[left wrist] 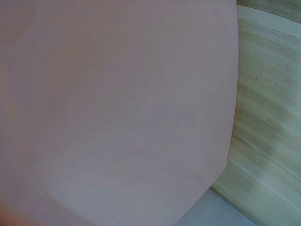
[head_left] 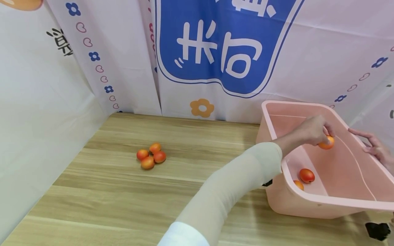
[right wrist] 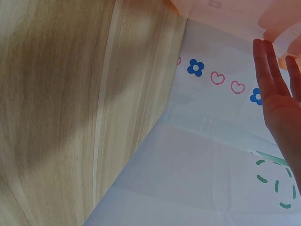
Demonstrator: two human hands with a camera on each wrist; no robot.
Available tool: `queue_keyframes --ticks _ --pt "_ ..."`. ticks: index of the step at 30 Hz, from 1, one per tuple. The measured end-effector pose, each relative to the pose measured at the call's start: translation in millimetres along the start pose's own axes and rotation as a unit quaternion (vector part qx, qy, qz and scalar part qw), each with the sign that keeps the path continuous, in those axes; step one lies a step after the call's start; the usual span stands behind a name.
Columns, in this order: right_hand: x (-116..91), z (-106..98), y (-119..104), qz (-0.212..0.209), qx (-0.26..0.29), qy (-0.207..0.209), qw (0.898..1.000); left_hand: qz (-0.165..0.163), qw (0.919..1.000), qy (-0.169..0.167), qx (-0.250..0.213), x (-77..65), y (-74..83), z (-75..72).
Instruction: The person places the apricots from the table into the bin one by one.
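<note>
Reaching across from below, my left hand (head_left: 314,130) is inside the pink bin (head_left: 333,204), where its fingers and thumb pinch an orange-red tomato (head_left: 327,142). Below it, a red tomato (head_left: 307,175) and a partly hidden orange one (head_left: 298,185) lie on the bin floor. At the bin's right side my right hand (head_left: 377,148) touches the rim. Its fingers look straight against the outer wall in the right wrist view. Several small tomatoes (head_left: 147,162) sit in a cluster on the table. Only the pink wall (left wrist: 131,108) fills most of the left wrist view.
The wood-grain table (head_left: 123,201) carries the bin at its right side. Printed white cloth (head_left: 132,65) hangs behind and along both sides. Black pieces (head_left: 377,231) show near the bin's base. My left sleeve (head_left: 227,188) crosses over the table.
</note>
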State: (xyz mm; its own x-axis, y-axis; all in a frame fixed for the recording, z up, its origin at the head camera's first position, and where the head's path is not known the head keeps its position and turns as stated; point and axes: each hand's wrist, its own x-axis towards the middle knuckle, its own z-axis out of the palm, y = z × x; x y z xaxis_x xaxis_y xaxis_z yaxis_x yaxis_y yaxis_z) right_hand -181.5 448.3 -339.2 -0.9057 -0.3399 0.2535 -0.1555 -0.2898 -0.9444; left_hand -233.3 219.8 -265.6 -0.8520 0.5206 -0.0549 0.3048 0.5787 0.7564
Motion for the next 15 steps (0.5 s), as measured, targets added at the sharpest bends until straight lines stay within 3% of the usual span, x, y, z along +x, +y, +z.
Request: queue_keyframes --ticks 10,15 --pt "0.2 3.3 -3.8 0.010 -0.059 0.048 0.997 -0.028 0.9987 -0.015 0.039 -0.1 0.0 2.6" --pt "2.5 -1.6 -0.1 -0.024 -0.067 0.016 0.997 -0.029 0.9986 -0.019 0.041 -0.1 -0.7 1.7"
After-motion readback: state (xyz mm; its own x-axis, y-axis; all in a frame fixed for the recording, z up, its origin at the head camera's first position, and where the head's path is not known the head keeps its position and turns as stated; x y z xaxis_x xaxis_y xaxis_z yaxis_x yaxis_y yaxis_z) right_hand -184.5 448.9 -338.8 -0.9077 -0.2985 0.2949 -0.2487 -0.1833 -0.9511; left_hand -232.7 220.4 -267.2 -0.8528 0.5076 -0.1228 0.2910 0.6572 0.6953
